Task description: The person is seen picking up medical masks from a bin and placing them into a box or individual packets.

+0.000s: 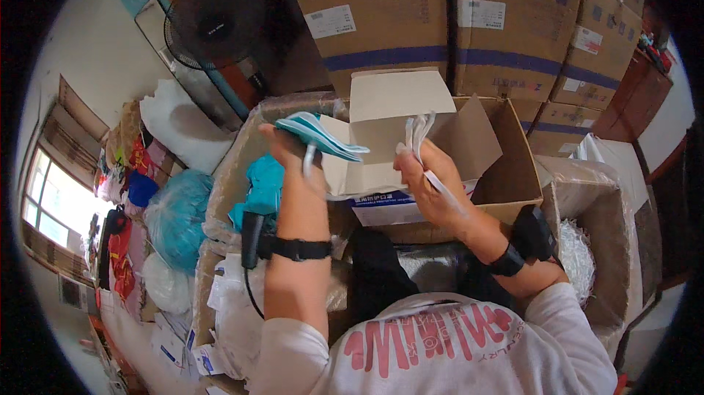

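The left hand [284,147] is closed around a folded stack of teal-and-white masks [315,133], raised above the near-left edge of the white box [375,213]; its fingers are partly hidden behind the stack; the right hand [434,184] pinches a bundle of white straps [418,133] between thumb and fingers, over the right part of the same box; the white box stands with flaps raised, and the surface beneath it is hidden; an open brown carton [513,152] adjoins it on the right; a plastic-lined carton [224,201] at left holds teal material [262,184]; white packets [231,292] lie at near left; at near right, another carton [622,248] contains white stringy material [576,257]; along the far side of the room, banded cartons [389,25] are stacked, with a red-brown cabinet [636,105] to their right; a black fan [215,17] stands at far left; a bright window [48,190] is set in the left wall [88,65], with a teal bag [180,212] between window and cartons.
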A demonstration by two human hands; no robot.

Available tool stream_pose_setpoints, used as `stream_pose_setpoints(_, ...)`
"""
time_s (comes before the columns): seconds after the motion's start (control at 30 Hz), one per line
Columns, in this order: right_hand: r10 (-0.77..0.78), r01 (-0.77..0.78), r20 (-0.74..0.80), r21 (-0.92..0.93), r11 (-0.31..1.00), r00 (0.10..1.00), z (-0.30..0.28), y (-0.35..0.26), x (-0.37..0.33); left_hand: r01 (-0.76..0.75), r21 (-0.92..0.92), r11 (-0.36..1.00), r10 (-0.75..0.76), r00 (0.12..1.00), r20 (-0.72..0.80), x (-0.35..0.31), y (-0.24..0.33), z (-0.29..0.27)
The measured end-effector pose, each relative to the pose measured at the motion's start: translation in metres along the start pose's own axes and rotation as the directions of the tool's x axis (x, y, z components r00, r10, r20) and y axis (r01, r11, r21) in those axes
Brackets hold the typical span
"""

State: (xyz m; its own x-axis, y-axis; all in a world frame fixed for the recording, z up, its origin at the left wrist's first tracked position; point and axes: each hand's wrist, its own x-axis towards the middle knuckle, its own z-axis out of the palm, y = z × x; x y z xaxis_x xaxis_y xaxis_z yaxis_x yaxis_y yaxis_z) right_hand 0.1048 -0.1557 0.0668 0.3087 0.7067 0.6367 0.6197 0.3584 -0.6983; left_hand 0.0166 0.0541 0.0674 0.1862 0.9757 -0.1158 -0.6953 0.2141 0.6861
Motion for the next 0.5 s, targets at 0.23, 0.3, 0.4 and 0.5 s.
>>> stream_pose_setpoints(0.23, 0.2, -0.195, 0.071, -0.072, 0.978, 0.977, 0.043, 0.017, 0.002, -0.028, 0.068, 0.997, 0.036, 0.992, -0.121, -0.017, -0.033, -0.002)
stream_pose_setpoints(0.3, 0.265, -0.26, 0.052, -0.084, 0.962, 0.963, 0.042, 0.017, 0.011, -0.06, 0.249, 0.967, 0.11, 0.975, -0.191, -0.038, -0.035, 0.005)
stream_pose_setpoints(0.4, 0.285, -0.284, -0.028, 0.02, 0.959, 0.958, 0.046, 0.036, 0.014, -0.043, 0.162, 0.986, 0.079, 0.971, -0.226, -0.055, -0.046, 0.002)
stream_pose_setpoints(0.5, -0.034, 0.045, 0.269, -0.034, 0.998, 0.963, 0.034, 0.022, -0.003, 0.056, 0.343, 0.938, 0.058, 0.947, -0.315, -0.035, -0.047, -0.02)
